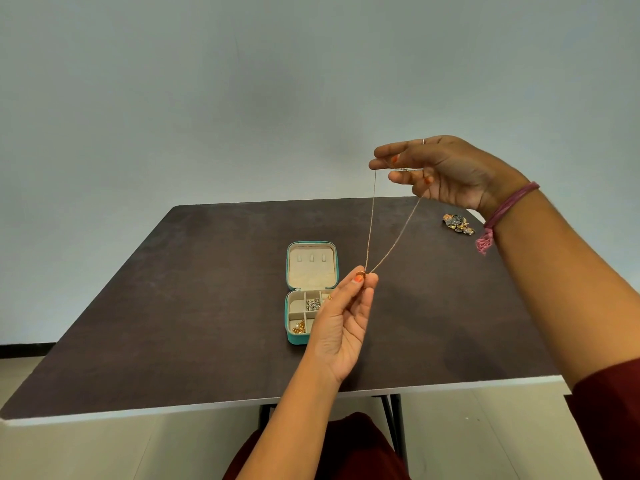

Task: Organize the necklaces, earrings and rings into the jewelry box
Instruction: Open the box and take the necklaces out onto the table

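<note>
necklace (372, 223) pinched taut between left hand (341, 327), right hand (446, 173)

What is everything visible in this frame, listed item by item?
table: one, dark brown, white edge, fills the centre.
jewelry box: one, teal, cream lining, open at table centre.
pieces in the box: silver ones in a middle compartment, gold ones near front.
jewelry pile: one, mixed colours, far right of table.
necklace: one, thin gold chain, stretched in air between both hands.
wrist thread: pink, right wrist.
left hand: pinches chain's lower bend.
right hand: pinches chain's ends, raised.
</note>
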Motion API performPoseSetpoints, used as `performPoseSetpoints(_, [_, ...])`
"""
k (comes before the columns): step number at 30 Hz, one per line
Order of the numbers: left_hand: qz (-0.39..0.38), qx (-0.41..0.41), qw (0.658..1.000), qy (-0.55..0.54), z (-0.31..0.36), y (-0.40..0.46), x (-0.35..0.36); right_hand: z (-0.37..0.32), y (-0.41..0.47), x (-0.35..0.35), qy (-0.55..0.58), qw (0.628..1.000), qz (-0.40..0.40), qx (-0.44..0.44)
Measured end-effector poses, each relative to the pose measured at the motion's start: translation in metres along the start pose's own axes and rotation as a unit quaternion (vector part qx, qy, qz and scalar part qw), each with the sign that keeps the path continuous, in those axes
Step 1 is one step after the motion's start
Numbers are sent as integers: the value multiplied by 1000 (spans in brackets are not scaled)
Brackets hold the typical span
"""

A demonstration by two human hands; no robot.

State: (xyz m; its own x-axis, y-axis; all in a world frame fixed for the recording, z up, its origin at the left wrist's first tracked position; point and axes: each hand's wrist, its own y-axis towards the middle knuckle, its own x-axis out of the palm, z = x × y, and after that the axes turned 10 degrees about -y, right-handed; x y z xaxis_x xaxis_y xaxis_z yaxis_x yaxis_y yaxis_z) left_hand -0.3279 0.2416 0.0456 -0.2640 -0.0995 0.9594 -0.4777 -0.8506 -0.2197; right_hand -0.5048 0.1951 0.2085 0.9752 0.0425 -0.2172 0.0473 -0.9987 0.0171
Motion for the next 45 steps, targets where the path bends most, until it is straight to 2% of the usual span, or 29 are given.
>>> performPoseSetpoints(18, [-4, 15, 999, 34, 5, -1, -5, 2, 8, 2, -5, 1000, -8, -3])
performPoseSetpoints(32, [-18, 54, 978, 199, 35, 1, -27, -4, 9, 0, -64, 997, -21, 48])
performPoseSetpoints(38, [-31, 103, 960, 259, 39, 0, -29, -2, 13, 0, -111, 992, -27, 56])
performPoseSetpoints(45, [-46, 111, 926, 358, 22, -5, -33, 9, 20, -3, -40, 999, -4, 17])
